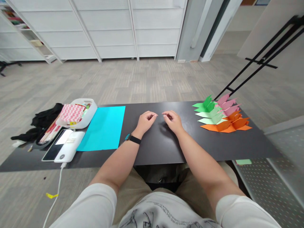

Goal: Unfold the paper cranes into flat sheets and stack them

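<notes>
Near the middle of the dark tabletop, my left hand and my right hand face each other with a small gap between them. On each hand the fingers curl loosely inward, with the thumb close to the forefinger. Nothing shows in either hand. A watch with a black band is on my left wrist. Left of that wrist lies a flat bright blue sheet of paper. Several folded paper pieces stand in a cluster to the right: green, pale green, pink and orange.
A white basket holding a pink zigzag-patterned item sits at the left, by black cloth. In front are a white power bank with a cable and a dark-screened device. A black metal stand rises beyond the right end.
</notes>
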`<move>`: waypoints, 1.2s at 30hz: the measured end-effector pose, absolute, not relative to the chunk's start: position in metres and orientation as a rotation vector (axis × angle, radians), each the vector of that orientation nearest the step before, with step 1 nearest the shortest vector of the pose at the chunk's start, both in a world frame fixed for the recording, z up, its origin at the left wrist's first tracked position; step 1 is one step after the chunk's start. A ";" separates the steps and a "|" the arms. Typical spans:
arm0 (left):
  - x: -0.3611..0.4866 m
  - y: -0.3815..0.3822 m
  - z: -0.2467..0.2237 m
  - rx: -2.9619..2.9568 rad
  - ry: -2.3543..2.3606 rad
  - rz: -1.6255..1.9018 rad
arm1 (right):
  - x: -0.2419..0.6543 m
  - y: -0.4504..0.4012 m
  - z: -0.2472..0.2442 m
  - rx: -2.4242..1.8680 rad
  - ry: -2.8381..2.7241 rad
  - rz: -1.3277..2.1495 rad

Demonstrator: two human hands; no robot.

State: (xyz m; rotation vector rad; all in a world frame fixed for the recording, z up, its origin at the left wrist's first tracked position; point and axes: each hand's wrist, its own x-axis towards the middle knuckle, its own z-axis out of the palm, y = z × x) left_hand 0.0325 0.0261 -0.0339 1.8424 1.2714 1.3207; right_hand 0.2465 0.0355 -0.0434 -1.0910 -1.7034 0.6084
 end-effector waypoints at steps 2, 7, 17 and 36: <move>0.032 0.026 -0.034 1.823 1.275 1.319 | 0.246 0.037 -0.045 -1.088 -1.690 0.621; 0.030 0.026 -0.033 1.770 1.272 1.332 | 0.245 0.040 -0.049 -1.092 -1.679 0.634; 0.033 0.022 -0.025 1.673 1.181 1.199 | 0.247 0.047 -0.055 -1.144 -1.640 0.655; 0.031 0.023 -0.026 1.663 1.302 1.154 | 0.246 0.048 -0.057 -1.177 -1.656 0.621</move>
